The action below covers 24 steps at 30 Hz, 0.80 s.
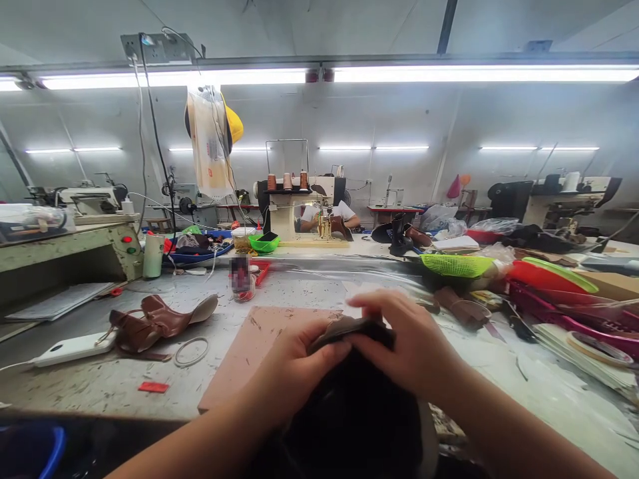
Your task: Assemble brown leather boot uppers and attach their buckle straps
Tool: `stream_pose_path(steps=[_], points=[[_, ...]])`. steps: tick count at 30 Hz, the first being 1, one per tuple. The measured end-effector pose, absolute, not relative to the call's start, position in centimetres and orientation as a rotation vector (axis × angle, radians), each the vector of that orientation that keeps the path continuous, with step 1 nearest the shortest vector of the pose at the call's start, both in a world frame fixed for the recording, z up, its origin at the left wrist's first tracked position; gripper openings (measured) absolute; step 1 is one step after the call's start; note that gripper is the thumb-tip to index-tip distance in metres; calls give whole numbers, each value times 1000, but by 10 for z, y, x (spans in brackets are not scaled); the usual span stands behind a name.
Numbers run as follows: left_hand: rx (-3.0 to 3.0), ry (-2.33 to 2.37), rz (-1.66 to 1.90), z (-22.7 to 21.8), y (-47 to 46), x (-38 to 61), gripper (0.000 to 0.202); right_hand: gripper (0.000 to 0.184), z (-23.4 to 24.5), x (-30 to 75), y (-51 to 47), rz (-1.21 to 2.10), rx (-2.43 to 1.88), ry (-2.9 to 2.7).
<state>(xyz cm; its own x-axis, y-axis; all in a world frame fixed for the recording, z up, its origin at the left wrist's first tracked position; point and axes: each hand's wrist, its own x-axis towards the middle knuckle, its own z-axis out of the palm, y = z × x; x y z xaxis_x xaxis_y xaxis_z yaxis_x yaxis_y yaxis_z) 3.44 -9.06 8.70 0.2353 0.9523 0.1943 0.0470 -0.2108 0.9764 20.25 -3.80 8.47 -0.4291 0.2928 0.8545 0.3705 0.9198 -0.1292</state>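
A black leather piece, dark and slightly shiny with a paler edge at the right, hangs toward me at the front of the table. My left hand pinches its folded top edge, thumb on the near side. On the same edge, a short way to the right, my right hand is closed with the thumb pressed down and the fingers curled over the far side. A greyish-brown lining shows along the fold between the hands. The piece's lower part falls into shadow. Behind my left hand lies a pinkish cutting board.
At left are a brown leather boot upper, a white power bank and a wire ring. Green and magenta baskets crowd the right. Ahead, a person sits behind a sewing machine.
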Motion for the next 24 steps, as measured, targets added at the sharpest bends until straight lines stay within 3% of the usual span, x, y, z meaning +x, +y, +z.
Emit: stream_pose_path(steps=[4, 11, 17, 21, 24], points=[[1369, 981, 1215, 82, -94, 37, 17, 22, 90, 204, -36, 199, -472, -2117], [1045, 923, 1193, 72, -93, 30, 26, 35, 79, 200, -37, 182, -436, -2051], [1851, 1070, 958, 95, -78, 25, 24, 42, 85, 203, -29, 228, -519, -2065], [1887, 1338, 983, 108, -70, 30, 31, 51, 96, 204, -20, 429, -628, -2155], [2079, 1458, 1091, 115, -60, 27, 32, 51, 94, 199, -14, 326, -685, -2185]])
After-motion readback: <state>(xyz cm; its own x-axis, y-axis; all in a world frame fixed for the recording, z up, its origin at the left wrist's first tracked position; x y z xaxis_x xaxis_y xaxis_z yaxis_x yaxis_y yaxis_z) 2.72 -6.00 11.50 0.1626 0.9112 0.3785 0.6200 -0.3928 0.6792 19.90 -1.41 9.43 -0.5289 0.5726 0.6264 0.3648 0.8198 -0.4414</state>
